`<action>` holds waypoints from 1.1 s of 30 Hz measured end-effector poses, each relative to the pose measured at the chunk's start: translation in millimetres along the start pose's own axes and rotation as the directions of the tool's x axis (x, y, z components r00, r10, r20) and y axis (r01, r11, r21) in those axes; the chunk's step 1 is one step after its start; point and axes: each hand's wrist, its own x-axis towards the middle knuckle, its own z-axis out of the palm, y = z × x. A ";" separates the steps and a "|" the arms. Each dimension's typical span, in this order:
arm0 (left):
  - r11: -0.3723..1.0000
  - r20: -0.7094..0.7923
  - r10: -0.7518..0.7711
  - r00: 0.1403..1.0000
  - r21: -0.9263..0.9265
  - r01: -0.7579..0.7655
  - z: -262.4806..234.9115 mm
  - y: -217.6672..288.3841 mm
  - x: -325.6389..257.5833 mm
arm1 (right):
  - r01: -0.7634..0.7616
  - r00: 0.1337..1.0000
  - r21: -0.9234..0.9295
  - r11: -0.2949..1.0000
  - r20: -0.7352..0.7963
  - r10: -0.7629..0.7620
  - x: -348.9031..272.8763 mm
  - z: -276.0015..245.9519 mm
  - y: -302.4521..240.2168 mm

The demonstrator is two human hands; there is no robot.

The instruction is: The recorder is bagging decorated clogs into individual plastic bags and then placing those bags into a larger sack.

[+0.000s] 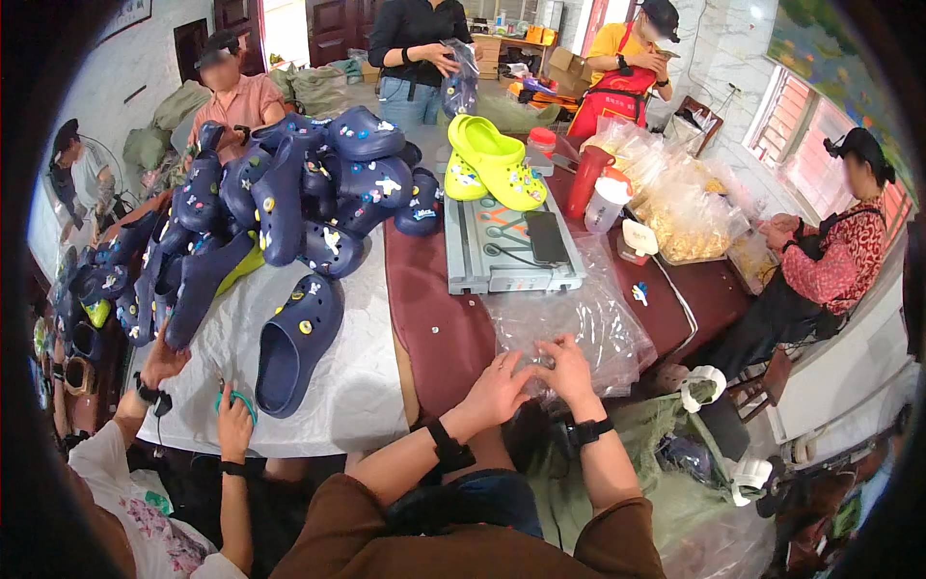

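My left hand (500,388) and my right hand (566,370) meet at the near edge of a pile of clear plastic bags (579,309). Both have bent fingers that look pinched on bag film, though the thin film between the fingertips is hard to see. Beyond them, a grey plastic case (511,253) carries a pair of lime-green clogs (502,169) with charms and a black phone (548,237) with a cable. To the left, a navy clog (301,343) lies on white sheeting, next to a heap of navy clogs (309,183) decorated with charms.
At my left, another person's hand (234,425) holds teal-handled scissors (246,400). A red bottle (588,183), a clear bottle (610,200) and filled clear bags (685,217) stand on the right. Green sacking (627,463) hangs beside me. Several other people are around the table.
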 end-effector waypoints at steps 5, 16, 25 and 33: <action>0.997 -0.001 -0.073 0.997 0.001 0.073 1.3 -0.3 2.4 | -0.167 0.984 0.208 0.964 0.102 0.149 6.9 19.1 26.9; 0.983 0.079 -0.024 0.997 0.183 0.009 33.8 -22.4 23.4 | -0.245 0.891 0.865 0.438 0.023 0.454 32.1 8.2 9.4; 0.987 0.046 -0.019 0.999 0.161 0.012 37.0 -22.4 22.7 | -0.013 0.891 0.596 0.803 -0.358 0.279 -38.4 -73.4 -67.8; 0.955 -0.171 0.044 0.984 -0.281 -0.091 -3.5 -22.3 0.6 | 0.238 0.904 0.592 0.770 -0.426 0.049 -60.5 -74.3 -144.6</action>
